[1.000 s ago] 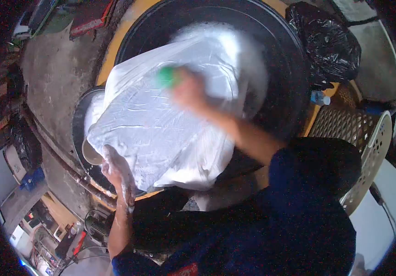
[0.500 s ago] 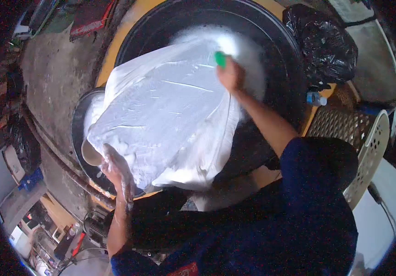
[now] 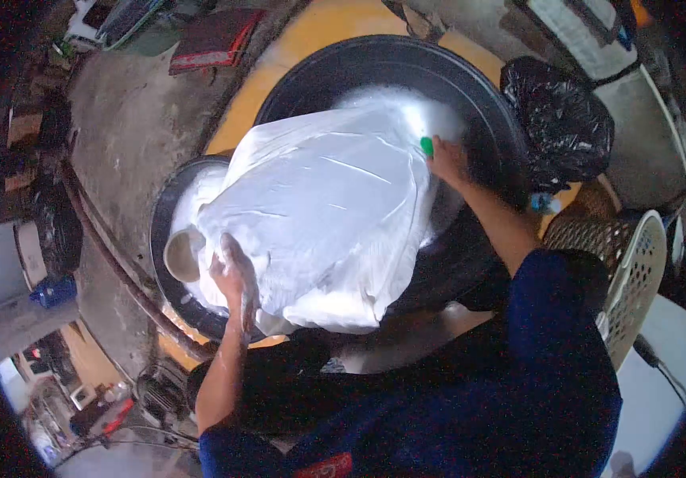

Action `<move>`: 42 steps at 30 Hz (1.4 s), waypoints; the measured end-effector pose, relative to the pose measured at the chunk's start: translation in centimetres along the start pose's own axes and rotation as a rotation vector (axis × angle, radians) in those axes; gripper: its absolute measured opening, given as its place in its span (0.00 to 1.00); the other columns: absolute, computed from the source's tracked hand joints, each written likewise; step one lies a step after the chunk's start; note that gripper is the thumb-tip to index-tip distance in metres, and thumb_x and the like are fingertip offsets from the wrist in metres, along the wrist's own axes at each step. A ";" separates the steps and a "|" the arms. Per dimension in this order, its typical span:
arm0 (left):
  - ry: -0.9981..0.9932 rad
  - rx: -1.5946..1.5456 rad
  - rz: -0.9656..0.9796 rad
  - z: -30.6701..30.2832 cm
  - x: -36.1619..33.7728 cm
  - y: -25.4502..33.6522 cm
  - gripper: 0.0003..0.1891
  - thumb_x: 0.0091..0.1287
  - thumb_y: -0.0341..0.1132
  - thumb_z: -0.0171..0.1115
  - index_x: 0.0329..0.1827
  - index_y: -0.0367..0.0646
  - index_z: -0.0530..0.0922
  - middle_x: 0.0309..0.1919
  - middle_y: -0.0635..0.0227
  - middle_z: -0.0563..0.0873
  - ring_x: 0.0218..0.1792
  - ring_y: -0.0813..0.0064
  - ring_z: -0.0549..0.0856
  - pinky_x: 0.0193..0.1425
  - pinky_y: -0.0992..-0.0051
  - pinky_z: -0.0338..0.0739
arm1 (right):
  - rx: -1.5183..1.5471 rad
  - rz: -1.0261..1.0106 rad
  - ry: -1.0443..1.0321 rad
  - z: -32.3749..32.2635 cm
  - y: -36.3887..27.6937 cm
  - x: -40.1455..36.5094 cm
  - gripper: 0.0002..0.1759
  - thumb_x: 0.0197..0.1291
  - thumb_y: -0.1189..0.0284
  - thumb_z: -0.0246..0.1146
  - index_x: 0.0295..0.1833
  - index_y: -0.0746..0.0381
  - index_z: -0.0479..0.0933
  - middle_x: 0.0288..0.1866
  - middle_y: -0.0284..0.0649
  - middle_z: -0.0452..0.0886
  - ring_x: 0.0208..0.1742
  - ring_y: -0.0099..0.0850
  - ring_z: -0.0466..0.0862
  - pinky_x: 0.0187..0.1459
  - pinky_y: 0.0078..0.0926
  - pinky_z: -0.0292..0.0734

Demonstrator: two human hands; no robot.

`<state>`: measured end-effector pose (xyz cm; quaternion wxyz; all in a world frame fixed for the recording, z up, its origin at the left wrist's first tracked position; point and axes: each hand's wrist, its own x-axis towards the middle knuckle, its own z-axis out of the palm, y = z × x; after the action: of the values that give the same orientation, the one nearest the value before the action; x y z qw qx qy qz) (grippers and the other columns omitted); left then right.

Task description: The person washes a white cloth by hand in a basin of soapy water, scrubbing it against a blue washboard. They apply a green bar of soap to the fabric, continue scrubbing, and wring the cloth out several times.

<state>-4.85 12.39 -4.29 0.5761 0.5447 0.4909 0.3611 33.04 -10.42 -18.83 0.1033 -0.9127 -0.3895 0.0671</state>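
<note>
We see the left hand (image 3: 234, 275) spread nearly flat, fingers together, pressing down on the wet white cloth (image 3: 335, 207) at the cloth's 7 o'clock edge. The right hand (image 3: 446, 159) is curled tight round a green brush (image 3: 427, 145), of which only the tip shows, and it rests at the cloth's 2 o'clock corner. The cloth lies stretched across two containers. Its far end is over the big black tub (image 3: 343, 72), which holds white suds at 12 o'clock of the brush. Its near end is over the small black basin (image 3: 160, 239), which holds foam and a pale bowl (image 3: 181, 253) at 9 o'clock of the left hand. At 3 o'clock of the tub we see a black bag (image 3: 558, 119), with a white basket (image 3: 638, 263) below it
</note>
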 end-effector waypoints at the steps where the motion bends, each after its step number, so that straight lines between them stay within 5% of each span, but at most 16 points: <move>1: -0.041 0.036 -0.028 -0.5 0.2 0.1 0.15 0.66 0.32 0.47 0.50 0.28 0.69 0.47 0.57 0.77 0.49 0.71 0.76 0.54 0.79 0.68 | -0.050 0.002 -0.056 -3.2 -2.0 -1.0 0.22 0.47 0.67 0.59 0.49 0.63 0.68 0.41 0.52 0.75 0.45 0.49 0.74 0.45 0.46 0.67; 2: -0.088 0.077 -0.054 -1.0 0.7 0.3 0.15 0.66 0.30 0.45 0.52 0.28 0.68 0.49 0.53 0.75 0.52 0.68 0.75 0.58 0.77 0.67 | -0.098 0.013 -0.109 -5.5 -3.2 -1.7 0.23 0.46 0.67 0.58 0.49 0.64 0.68 0.42 0.53 0.74 0.46 0.49 0.73 0.47 0.47 0.66; 3: -0.060 -0.414 -0.186 -1.4 1.7 0.1 0.16 0.65 0.31 0.50 0.50 0.27 0.69 0.46 0.56 0.77 0.46 0.73 0.77 0.53 0.79 0.70 | -0.172 0.006 0.087 -2.3 -1.4 -1.8 0.24 0.45 0.68 0.58 0.49 0.67 0.68 0.44 0.54 0.73 0.49 0.50 0.70 0.48 0.48 0.64; 4: -0.020 -0.150 -0.072 0.1 0.8 3.2 0.17 0.64 0.37 0.52 0.46 0.29 0.74 0.38 0.61 0.81 0.34 0.79 0.78 0.39 0.81 0.72 | -0.194 -0.037 0.228 -2.0 -1.5 -2.1 0.19 0.45 0.69 0.56 0.45 0.66 0.69 0.40 0.52 0.73 0.45 0.48 0.71 0.45 0.47 0.66; 6: -0.089 0.168 -0.088 -1.9 0.3 9.2 0.16 0.63 0.39 0.54 0.42 0.32 0.77 0.31 0.64 0.81 0.26 0.82 0.75 0.30 0.82 0.70 | -0.231 -0.116 0.496 -1.4 -2.2 -3.6 0.12 0.45 0.70 0.53 0.36 0.64 0.72 0.33 0.48 0.75 0.35 0.45 0.74 0.38 0.43 0.69; 7: -0.106 0.278 -0.072 -3.3 0.4 11.6 0.15 0.63 0.39 0.55 0.39 0.34 0.78 0.28 0.66 0.81 0.23 0.83 0.74 0.27 0.83 0.69 | -0.118 0.083 0.275 2.2 -1.4 -4.0 0.21 0.44 0.67 0.58 0.45 0.68 0.70 0.38 0.52 0.76 0.41 0.48 0.75 0.43 0.47 0.68; 9: -0.100 0.286 -0.037 -6.6 0.1 14.0 0.13 0.63 0.39 0.55 0.36 0.36 0.78 0.26 0.71 0.79 0.23 0.83 0.74 0.25 0.81 0.71 | 0.020 0.239 -0.102 5.9 -1.7 -5.0 0.20 0.45 0.65 0.58 0.43 0.66 0.71 0.34 0.50 0.76 0.37 0.45 0.77 0.39 0.44 0.71; 12: -0.134 0.293 -0.059 -8.4 -2.9 17.9 0.12 0.63 0.39 0.53 0.36 0.37 0.77 0.26 0.72 0.79 0.24 0.82 0.76 0.26 0.78 0.74 | -0.178 -0.372 -0.412 8.5 -2.9 -6.1 0.18 0.47 0.62 0.58 0.41 0.63 0.72 0.29 0.47 0.77 0.32 0.41 0.80 0.33 0.41 0.76; 15: -0.154 0.274 -0.025 -10.1 -4.0 18.5 0.13 0.63 0.40 0.53 0.36 0.38 0.77 0.25 0.71 0.79 0.23 0.81 0.77 0.26 0.79 0.74 | 1.054 0.857 -0.543 19.6 -2.2 -6.1 0.18 0.51 0.54 0.56 0.38 0.57 0.72 0.26 0.41 0.75 0.28 0.37 0.79 0.28 0.38 0.75; 24: -0.097 0.254 -0.016 -10.2 -8.2 22.6 0.14 0.62 0.41 0.53 0.37 0.37 0.77 0.27 0.68 0.81 0.23 0.80 0.78 0.28 0.81 0.74 | 1.237 0.564 -0.637 11.0 -6.5 -11.0 0.17 0.55 0.53 0.52 0.35 0.56 0.68 0.23 0.39 0.73 0.21 0.28 0.68 0.21 0.31 0.68; 27: -0.113 0.265 0.013 -9.8 -8.4 22.9 0.15 0.61 0.41 0.53 0.38 0.37 0.77 0.28 0.68 0.81 0.24 0.80 0.79 0.28 0.80 0.74 | 1.274 0.951 -0.895 14.1 -5.6 -9.5 0.18 0.54 0.53 0.53 0.34 0.59 0.68 0.23 0.41 0.73 0.17 0.28 0.68 0.18 0.30 0.68; 30: -0.090 0.290 -0.007 -10.1 -6.9 22.2 0.14 0.62 0.40 0.52 0.36 0.36 0.77 0.25 0.69 0.80 0.22 0.81 0.78 0.27 0.82 0.73 | 1.525 0.814 -0.577 10.2 -6.6 -11.1 0.17 0.54 0.55 0.54 0.30 0.60 0.70 0.21 0.39 0.72 0.16 0.28 0.67 0.18 0.31 0.68; 33: -0.094 0.338 0.006 -11.2 -5.3 20.8 0.14 0.62 0.40 0.53 0.36 0.36 0.77 0.25 0.70 0.80 0.22 0.81 0.77 0.26 0.81 0.73 | 1.426 0.467 -0.575 13.0 0.4 -8.5 0.17 0.53 0.56 0.55 0.31 0.60 0.71 0.21 0.38 0.72 0.23 0.29 0.73 0.23 0.33 0.72; 34: -0.116 0.335 0.025 -12.0 -4.3 20.0 0.13 0.62 0.40 0.53 0.37 0.37 0.77 0.26 0.69 0.81 0.22 0.81 0.77 0.26 0.80 0.74 | 1.202 0.213 -0.322 12.0 1.1 -8.0 0.16 0.53 0.56 0.55 0.31 0.60 0.71 0.22 0.38 0.73 0.27 0.29 0.75 0.26 0.32 0.72; 39: -0.194 0.296 0.081 -14.3 -1.7 18.0 0.11 0.62 0.37 0.54 0.38 0.37 0.76 0.27 0.69 0.80 0.21 0.80 0.77 0.24 0.77 0.77 | 0.865 0.300 -0.138 -2.4 -3.1 -1.9 0.16 0.57 0.64 0.53 0.36 0.67 0.74 0.31 0.42 0.78 0.33 0.30 0.75 0.36 0.30 0.69; 42: -0.217 0.262 0.093 -12.4 -1.6 17.4 0.12 0.62 0.37 0.54 0.38 0.37 0.76 0.27 0.68 0.80 0.21 0.80 0.77 0.26 0.78 0.77 | 0.702 0.067 0.155 -8.8 -7.2 1.1 0.13 0.55 0.67 0.53 0.32 0.67 0.76 0.31 0.47 0.79 0.31 0.34 0.76 0.35 0.30 0.69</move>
<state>-15.13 16.78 14.03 0.5324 0.6732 0.4430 0.2592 30.54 -5.98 -8.64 0.4373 -0.8364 -0.3036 0.1308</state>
